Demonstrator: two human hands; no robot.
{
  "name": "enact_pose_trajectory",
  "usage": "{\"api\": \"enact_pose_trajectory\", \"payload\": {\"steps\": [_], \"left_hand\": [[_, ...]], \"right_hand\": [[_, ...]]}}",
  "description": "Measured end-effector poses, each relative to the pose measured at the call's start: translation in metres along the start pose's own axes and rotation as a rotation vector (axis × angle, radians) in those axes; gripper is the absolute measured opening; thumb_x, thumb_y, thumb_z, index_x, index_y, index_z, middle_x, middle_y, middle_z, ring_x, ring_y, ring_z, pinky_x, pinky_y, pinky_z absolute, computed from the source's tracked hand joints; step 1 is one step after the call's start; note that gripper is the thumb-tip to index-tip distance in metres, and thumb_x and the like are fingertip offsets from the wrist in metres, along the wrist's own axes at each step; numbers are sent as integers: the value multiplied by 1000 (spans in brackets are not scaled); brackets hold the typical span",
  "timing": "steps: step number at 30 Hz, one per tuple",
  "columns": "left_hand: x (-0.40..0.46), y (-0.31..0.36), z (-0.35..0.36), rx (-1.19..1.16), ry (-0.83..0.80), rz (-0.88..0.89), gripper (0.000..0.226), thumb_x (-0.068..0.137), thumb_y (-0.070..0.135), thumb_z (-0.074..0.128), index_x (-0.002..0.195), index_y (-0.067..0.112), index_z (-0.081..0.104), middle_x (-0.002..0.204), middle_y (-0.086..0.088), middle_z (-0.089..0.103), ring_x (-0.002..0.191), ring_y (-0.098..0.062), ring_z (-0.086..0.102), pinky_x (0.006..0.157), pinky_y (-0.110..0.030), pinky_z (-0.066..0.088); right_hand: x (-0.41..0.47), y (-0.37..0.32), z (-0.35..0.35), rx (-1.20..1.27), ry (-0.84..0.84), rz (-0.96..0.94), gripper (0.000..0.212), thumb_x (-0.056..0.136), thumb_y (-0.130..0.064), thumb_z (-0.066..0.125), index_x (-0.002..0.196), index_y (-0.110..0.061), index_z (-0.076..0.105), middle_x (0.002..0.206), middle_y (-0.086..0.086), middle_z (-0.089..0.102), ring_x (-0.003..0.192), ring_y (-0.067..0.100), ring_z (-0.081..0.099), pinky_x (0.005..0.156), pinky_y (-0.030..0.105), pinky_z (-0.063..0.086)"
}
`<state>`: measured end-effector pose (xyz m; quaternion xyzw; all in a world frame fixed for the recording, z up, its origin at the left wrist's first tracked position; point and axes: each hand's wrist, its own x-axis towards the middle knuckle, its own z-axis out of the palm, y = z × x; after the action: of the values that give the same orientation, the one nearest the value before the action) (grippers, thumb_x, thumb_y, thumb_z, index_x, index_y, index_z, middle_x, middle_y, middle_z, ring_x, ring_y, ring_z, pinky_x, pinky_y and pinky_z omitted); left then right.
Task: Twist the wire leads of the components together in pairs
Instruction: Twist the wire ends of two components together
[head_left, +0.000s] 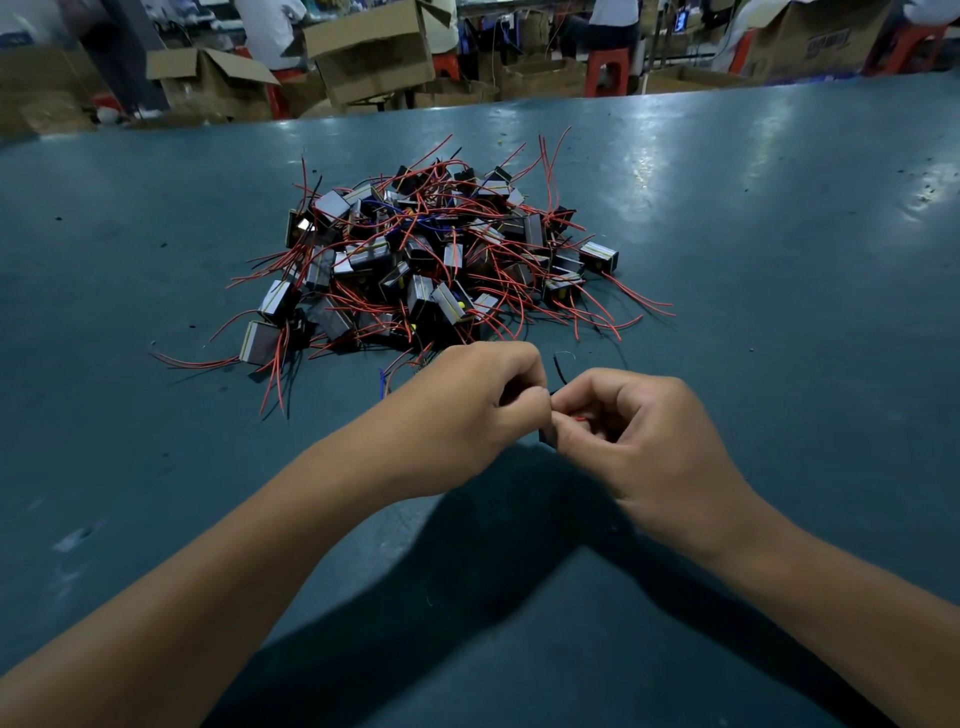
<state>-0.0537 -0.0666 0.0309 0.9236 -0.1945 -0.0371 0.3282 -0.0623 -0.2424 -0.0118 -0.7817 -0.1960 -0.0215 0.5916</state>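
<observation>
My left hand (478, 400) and my right hand (639, 431) meet fingertip to fingertip just above the blue-green table (779, 312), close in front of me. Both are curled tight: the left pinches a black wire lead (557, 370) that loops up between the two hands, and the right pinches a red wire lead (577, 417), of which only a short bit shows between my thumb and fingers. A small dark corner of the component (544, 436) these leads belong to peeks out under my right thumb; most of it is hidden by my fingers, so I cannot tell how it sits in my hand. Whether the two leads are already wound round each other I cannot tell either, since my fingertips cover the spot where they meet. Just beyond my hands, in the middle of the table, lies the heap of components (415, 260): small dark blocks with pale grey faces and yellow edges, tumbled over one another, their red and black leads sticking out in every direction, with a few blue wires (415, 221) near the top. One short blue lead (383, 382) lies on the table just left of my left hand. Past the far edge of the table stand open cardboard boxes (363, 52) and red plastic stools (607, 73), with people seated among them.
</observation>
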Motion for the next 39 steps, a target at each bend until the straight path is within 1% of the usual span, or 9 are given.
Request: {"api": "enact_pose_trajectory", "payload": {"steps": [4,8,12,15,18,22,29,33,39], "left_hand": [[6,2,-4,-16,-76,-124,27,91,19,56,64,22,54,53,8,43,47,-6,34,48,-27,30],[6,3,-5,-55,-80,-188,33,90,20,59,58,15,52,50,5,36,43,-10,27,43,-25,23],[-5,-4,-15,-84,-63,-25,26,93,32,64,74,15,66,54,4,50,48,-3,38,43,-24,32],[-10,-15,-32,-42,-68,157,13,91,34,66,88,24,73,76,10,66,65,-2,57,57,-20,44],[-7,-26,-32,-6,43,330,15,88,26,74,101,18,74,97,8,66,82,-18,62,71,-35,51],[-3,-31,-19,11,84,499,9,87,17,76,94,11,77,99,-1,67,92,-22,65,78,-41,52],[-3,-34,-20,87,107,597,11,85,17,77,94,11,78,98,0,70,93,-15,62,80,-33,50],[-3,-32,-18,141,136,632,10,86,18,76,91,9,77,95,0,70,89,-15,59,79,-30,48],[-3,-31,-16,163,117,628,10,89,18,72,90,10,76,94,2,68,86,-14,55,77,-30,47]], "right_hand": [[-1,3,1,-32,-24,-20,10,85,-8,73,77,-14,71,57,-8,50,53,7,38,49,21,33],[-1,3,2,-75,-21,-51,13,85,-6,72,76,-15,70,55,-12,48,51,3,37,49,16,32],[0,2,-1,-85,-9,-56,12,85,-9,72,76,-16,70,55,-10,50,50,3,39,48,16,33],[2,1,-3,-62,-43,-61,14,86,-11,74,74,-16,68,54,-10,48,51,3,38,49,16,33],[2,2,-5,-15,-93,-70,14,87,-12,73,75,-17,67,55,-11,47,54,5,39,51,18,34],[1,0,-6,-10,-141,-104,7,84,-18,69,77,-17,67,58,-9,49,55,4,41,53,17,36],[1,1,-9,35,-184,-98,11,87,-7,71,79,-12,67,59,-2,51,56,7,42,53,22,36],[1,-1,-8,13,-187,-113,7,84,-16,70,78,-15,67,60,8,52,56,6,43,53,24,37],[1,-2,-10,-18,-179,-138,7,83,-18,69,77,-21,67,65,8,59,56,7,46,55,28,41]]}}
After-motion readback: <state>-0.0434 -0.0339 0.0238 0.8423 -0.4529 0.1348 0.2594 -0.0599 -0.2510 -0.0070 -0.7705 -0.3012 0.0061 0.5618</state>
